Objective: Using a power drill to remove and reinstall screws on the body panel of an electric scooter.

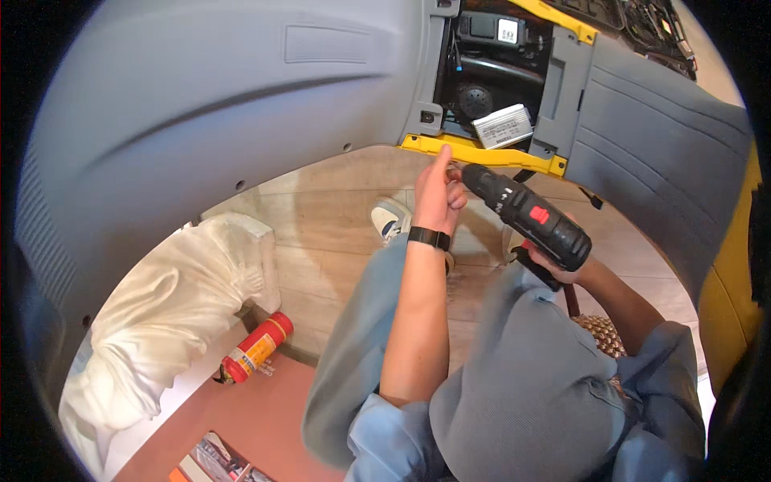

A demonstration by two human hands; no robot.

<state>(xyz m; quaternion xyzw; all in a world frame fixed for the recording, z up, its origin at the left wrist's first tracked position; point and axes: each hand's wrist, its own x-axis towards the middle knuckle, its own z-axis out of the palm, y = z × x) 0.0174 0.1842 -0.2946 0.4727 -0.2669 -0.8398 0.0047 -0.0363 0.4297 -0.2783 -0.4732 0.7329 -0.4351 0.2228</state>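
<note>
My right hand (556,263) grips the handle of a black cordless drill (534,217) with a red switch on top. The drill points up and left, its front end at the fingers of my left hand (440,193). That hand has its thumb against the lower edge of a yellow trim strip (482,154), while its other fingers are curled in beside the drill tip. What those fingers hold, if anything, is hidden. Above the strip, a silver labelled metal box (503,126) sits tilted in the opening of a grey machine housing (241,80).
Inside the opening are black parts (490,72). A second yellow strip (554,18) runs along its far side. At lower left stand a cloth-draped block (177,305), a red fire extinguisher (257,347) and a tray of tools (217,462). Black cases (650,32) lie far right.
</note>
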